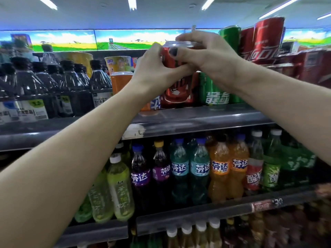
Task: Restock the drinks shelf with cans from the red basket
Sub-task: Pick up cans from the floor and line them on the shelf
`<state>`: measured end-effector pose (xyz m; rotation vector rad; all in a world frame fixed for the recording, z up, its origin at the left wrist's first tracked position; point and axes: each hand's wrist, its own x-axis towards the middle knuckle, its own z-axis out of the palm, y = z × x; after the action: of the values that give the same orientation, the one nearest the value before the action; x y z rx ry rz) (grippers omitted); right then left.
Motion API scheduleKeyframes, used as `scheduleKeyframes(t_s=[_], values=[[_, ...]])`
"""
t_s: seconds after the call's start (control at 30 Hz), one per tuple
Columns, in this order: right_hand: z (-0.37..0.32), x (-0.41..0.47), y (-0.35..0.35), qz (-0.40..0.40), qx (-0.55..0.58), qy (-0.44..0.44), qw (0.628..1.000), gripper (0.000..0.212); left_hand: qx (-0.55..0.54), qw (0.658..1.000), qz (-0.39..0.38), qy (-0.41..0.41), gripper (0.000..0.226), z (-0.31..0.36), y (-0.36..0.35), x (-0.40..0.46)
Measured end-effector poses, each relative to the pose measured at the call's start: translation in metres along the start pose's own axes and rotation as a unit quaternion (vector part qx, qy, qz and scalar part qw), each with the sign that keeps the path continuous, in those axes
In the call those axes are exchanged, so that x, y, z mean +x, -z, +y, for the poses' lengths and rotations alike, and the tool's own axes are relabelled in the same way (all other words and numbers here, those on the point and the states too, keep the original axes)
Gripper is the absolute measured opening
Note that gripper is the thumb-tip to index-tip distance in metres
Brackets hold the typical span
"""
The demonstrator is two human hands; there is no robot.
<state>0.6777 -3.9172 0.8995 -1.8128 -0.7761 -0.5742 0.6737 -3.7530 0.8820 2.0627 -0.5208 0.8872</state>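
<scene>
Red can (176, 51) clamped betw both hands, L hand (154, 68) on side, R hand (202, 51) over rim, above shelf (197, 119). Prob full, heavy, slick; hold mid-body.

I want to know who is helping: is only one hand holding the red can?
No, the left hand and the right hand both grip the red can.

left hand (152, 68): raised, fingers curled | right hand (204, 52): raised, fingers curled
</scene>
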Motion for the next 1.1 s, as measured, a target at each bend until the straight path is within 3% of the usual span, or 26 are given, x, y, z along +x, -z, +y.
scheduleKeyframes(t_s=[0.1,0.2,0.4,0.53,0.67,0.77,0.87,1.1], values=[[0.007,0.002,0.0,0.038,-0.109,-0.005,0.993,0.051,0.06,0.997,0.013,-0.037,0.087,-0.002,0.004,-0.008],[0.018,0.004,-0.005,0.041,-0.241,0.004,0.97,0.046,0.161,0.982,0.031,-0.094,0.088,-0.014,0.015,-0.016],[0.049,0.01,-0.011,0.016,-0.359,0.031,0.933,0.036,0.338,0.938,0.046,-0.052,0.085,-0.046,0.026,-0.024],[0.055,0.009,-0.011,0.005,-0.438,0.048,0.898,0.046,0.328,0.944,0.011,0.027,0.095,-0.051,0.022,-0.022],[0.058,0.008,-0.003,0.011,-0.565,0.098,0.819,0.056,0.353,0.933,-0.005,0.074,0.107,-0.056,0.018,-0.021],[0.057,0.009,-0.003,0.02,-0.605,0.144,0.783,0.057,0.356,0.929,-0.006,0.101,0.114,-0.062,0.02,-0.025],[0.059,0.002,-0.006,0.017,-0.609,0.152,0.778,0.064,0.348,0.93,-0.01,0.117,0.116,-0.063,0.022,-0.028],[0.071,-0.006,-0.009,0.042,-0.599,0.172,0.781,0.05,0.345,0.927,-0.02,0.145,0.12,-0.058,0.024,-0.025]])
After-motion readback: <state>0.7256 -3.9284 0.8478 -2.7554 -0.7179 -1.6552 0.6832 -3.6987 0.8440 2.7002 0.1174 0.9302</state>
